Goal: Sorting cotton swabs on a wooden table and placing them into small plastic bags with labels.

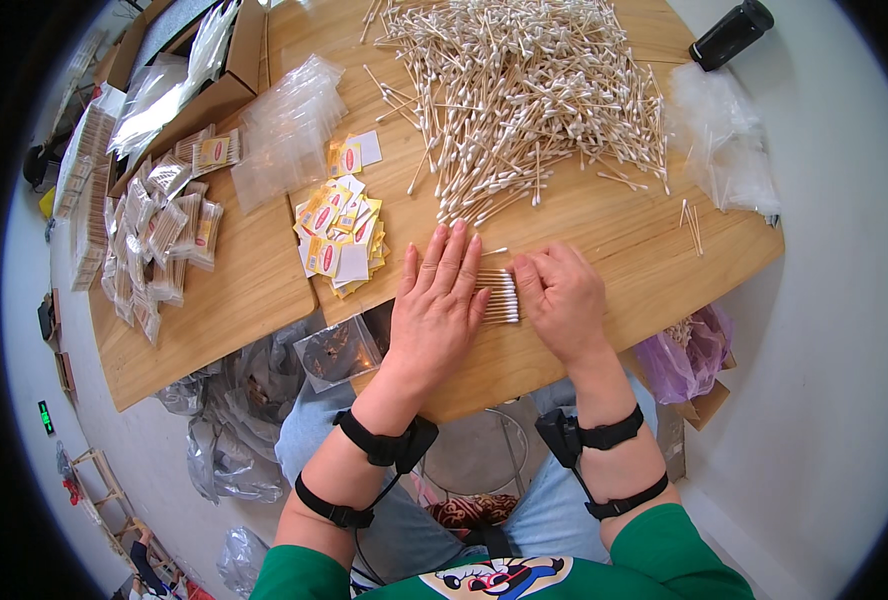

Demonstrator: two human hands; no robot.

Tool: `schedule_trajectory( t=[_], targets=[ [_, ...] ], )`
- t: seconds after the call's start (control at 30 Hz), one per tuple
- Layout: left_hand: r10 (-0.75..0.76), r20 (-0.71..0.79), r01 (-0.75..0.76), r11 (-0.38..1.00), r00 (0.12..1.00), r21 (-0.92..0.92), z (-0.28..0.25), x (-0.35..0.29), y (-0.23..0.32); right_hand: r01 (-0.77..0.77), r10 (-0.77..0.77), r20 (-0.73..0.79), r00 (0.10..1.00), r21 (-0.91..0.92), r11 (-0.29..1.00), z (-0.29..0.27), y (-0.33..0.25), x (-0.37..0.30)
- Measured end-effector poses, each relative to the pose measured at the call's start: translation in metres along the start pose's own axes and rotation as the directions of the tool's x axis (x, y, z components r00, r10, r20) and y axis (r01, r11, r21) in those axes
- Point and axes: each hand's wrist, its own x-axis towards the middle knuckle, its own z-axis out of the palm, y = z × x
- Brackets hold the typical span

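Note:
Flat on the wooden table near its front edge lies my left hand (436, 308), fingers stretched out. It partly covers a neat row of cotton swabs (504, 298), whose white tips show to the right of its thumb. My right hand (567, 300) is closed, fingers curled, right beside those tips; what its fingertips hold, if anything, is hidden. One loose swab (494, 251) lies just above the row, between the hands. A large heap of cotton swabs (529, 90) spreads beyond both hands. Left of my left hand is a pile of yellow and white cards (339, 235).
Filled swab packets (169, 225) are piled at the left, near a cardboard box (249, 50). Clear plastic bags (289, 130) lie behind the cards, and more clear bags (724, 135) at the right edge by a black bottle (732, 36). A purple bag (689, 355) sits below the table.

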Motion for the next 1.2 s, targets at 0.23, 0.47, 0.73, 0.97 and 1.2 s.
schedule_trajectory(
  t=[0.23, 0.47, 0.73, 0.97, 1.2],
  targets=[
    [-0.013, -0.039, 0.012, 1.000, 0.999, -0.019, 0.002, 0.000, 0.000, 0.113, -0.114, -0.005, 0.993, -0.069, 0.991, 0.005, 0.007, 0.004],
    [-0.003, -0.092, 0.001, 1.000, 0.996, -0.025, 0.010, -0.004, -0.003, 0.188, -0.160, 0.217, 0.963, -0.119, 0.975, -0.002, -0.007, -0.025],
    [-0.093, -0.051, 0.086, 0.990, 0.994, -0.116, -0.022, -0.014, -0.006, 0.302, -0.083, 0.454, 0.887, -0.435, 0.848, 0.009, -0.015, -0.033],
    [-0.475, 0.034, 0.476, 0.874, 0.879, -0.094, -0.076, -0.056, -0.040, 0.362, -0.157, 0.510, 0.846, -0.332, 0.871, 0.022, -0.028, -0.028],
    [-0.454, 0.006, 0.448, 0.879, 0.891, -0.163, -0.065, -0.061, -0.042, 0.422, -0.240, 0.538, 0.808, -0.244, 0.873, 0.035, -0.041, -0.028]
  ],
)
